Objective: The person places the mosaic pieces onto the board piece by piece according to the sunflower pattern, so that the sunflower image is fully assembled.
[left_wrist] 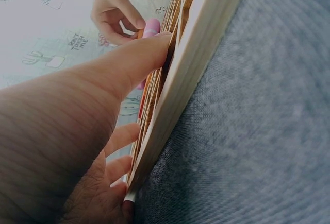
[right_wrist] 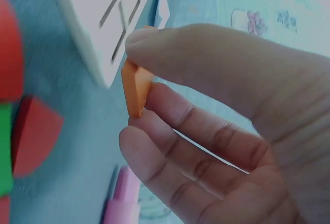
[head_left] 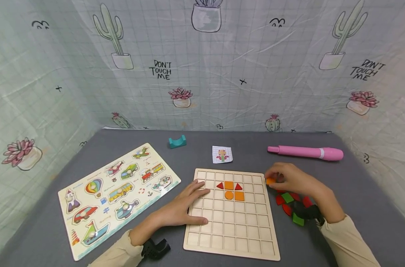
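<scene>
My right hand (head_left: pixel 296 180) pinches a small orange tile (right_wrist: pixel 135 87) between thumb and fingers, just off the right edge of the wooden grid board (head_left: pixel 232 228). The fingers partly cover the tile. My left hand (head_left: pixel 177 207) rests on the board's left side, fingers spread, with the thumb (left_wrist: pixel 149 49) on its surface. In the upper cells sit two orange squares (head_left: pixel 228 185), an orange circle (head_left: pixel 229 195) and two red triangles (head_left: pixel 220 185). Loose red and green pieces (head_left: pixel 287 198) lie below my right hand, some hidden by the wrist strap.
A peg puzzle board (head_left: pixel 145 198) with vehicle pictures lies at the left. Behind the grid board are a small pattern card (head_left: pixel 222 154) and a teal curved block (head_left: pixel 177 142). At the back right is a pink pen-shaped object (head_left: pixel 306 152).
</scene>
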Tool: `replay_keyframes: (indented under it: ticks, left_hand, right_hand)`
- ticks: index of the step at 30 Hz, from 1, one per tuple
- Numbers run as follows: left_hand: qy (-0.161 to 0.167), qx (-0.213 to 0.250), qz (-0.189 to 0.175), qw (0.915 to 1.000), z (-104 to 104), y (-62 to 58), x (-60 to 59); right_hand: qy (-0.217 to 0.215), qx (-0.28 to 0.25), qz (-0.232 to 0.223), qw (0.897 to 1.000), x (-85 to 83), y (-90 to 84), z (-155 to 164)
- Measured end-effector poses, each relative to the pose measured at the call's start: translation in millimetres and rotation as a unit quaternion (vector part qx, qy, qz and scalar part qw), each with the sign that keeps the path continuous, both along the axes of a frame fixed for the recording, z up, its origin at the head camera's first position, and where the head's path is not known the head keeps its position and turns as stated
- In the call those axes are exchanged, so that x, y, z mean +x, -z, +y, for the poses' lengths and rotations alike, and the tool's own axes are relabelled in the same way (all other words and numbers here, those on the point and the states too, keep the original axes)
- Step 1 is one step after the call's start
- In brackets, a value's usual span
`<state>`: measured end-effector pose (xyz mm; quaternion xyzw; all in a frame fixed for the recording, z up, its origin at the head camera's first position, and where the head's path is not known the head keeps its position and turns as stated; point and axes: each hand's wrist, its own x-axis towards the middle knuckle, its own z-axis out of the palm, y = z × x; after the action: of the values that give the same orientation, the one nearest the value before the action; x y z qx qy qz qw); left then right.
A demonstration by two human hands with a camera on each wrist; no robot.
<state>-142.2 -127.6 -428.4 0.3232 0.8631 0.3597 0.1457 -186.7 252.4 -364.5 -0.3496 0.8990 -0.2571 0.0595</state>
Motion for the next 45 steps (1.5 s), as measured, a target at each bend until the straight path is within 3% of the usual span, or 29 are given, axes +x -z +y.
replay_keyframes:
  ticks: [15, 20, 45]
  left_hand:
    - [-0.004, 0.001, 0.000, 1.0000, 0.8, 1.0, 0.2]
    - [-0.004, 0.001, 0.001, 1.0000, 0.9, 1.2, -0.2]
    - [-0.002, -0.006, 0.007, 1.0000, 0.7, 1.8, -0.3]
  right_hand:
    - [-0.082, -0.001, -0.013, 0.997, 9.6, -10.9, -59.6]
    - [-0.087, 0.008, -0.029, 0.996, 8.4, -8.7, -79.0]
    - [-0.129, 0.037, 0.039, 0.990, 0.6, 22.0, -134.9]
